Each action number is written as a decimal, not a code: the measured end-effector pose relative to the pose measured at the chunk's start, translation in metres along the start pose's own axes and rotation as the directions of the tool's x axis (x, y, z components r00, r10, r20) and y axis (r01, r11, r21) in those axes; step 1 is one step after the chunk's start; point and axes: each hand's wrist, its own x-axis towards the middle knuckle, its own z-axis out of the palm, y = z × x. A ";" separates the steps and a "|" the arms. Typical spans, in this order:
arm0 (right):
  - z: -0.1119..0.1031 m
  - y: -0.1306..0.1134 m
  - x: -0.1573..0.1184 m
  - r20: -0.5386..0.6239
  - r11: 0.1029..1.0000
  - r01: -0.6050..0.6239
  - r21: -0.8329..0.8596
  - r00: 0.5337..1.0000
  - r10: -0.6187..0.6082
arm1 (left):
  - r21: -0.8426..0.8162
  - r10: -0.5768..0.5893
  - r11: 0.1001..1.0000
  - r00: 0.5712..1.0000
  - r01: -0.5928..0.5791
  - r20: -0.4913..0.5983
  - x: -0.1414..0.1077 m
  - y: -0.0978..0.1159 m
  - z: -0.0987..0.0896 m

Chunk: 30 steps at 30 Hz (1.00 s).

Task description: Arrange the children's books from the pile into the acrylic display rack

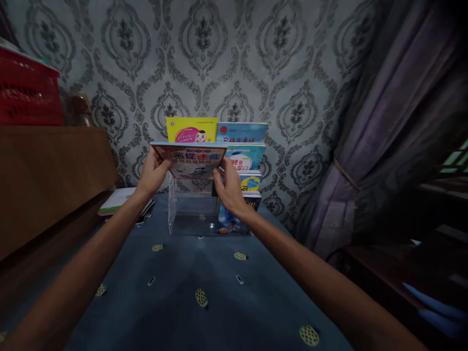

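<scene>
1. We hold a picture book [192, 161] by its two side edges, tilted, above a clear acrylic rack [190, 209] at the far edge of the counter [204, 273].
2. Our left hand [155, 170] and right hand [228, 187] both grip it.
3. More books [243, 156] fill the rack's right side, stepped in rows.
4. A yellow book [190, 129] stands behind.
5. A paper stack [120, 201] lies at the counter's left edge.
</scene>
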 end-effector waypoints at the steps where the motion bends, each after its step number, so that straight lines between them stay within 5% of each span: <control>1: 0.002 0.004 0.005 0.006 1.000 0.012 -0.005 1.000 -0.012 | -0.026 -0.025 0.999 1.000 0.025 -0.002 0.006 -0.005 0.000; 16: 0.018 0.040 0.026 0.071 1.000 -0.010 -0.016 0.997 0.011 | -0.024 -0.079 0.996 0.996 0.080 0.041 0.020 -0.038 0.000; 30: 0.007 0.042 0.024 0.154 0.992 -0.095 -0.085 0.982 0.107 | 0.093 -0.054 0.995 0.994 0.046 0.091 0.017 -0.044 -0.001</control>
